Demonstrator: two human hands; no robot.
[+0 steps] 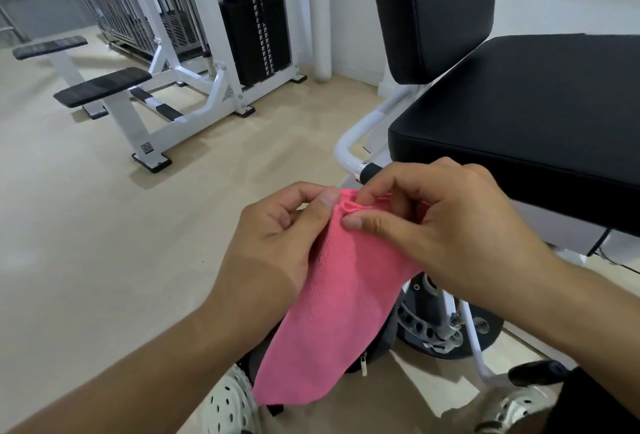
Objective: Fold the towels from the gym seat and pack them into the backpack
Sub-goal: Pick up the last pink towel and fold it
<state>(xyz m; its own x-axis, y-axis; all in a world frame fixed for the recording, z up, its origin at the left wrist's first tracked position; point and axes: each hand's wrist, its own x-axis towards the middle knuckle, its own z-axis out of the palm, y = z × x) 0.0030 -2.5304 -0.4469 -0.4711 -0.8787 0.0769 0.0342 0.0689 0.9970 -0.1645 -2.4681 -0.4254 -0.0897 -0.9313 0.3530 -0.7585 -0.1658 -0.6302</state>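
A white weight machine (194, 52) with a black weight stack (256, 35) is seen far beyond the left hand, two black pads (104, 87) mounted on its frame. White perforated shoes (227, 406) are seen below the hands. A beige floor (104, 243) is spread underneath.

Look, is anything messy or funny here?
Only a little: the pink towel bunches into wrinkles at its top edge, pinched between the left hand and right hand. It hangs down uneven. Nothing looks spilled or broken.
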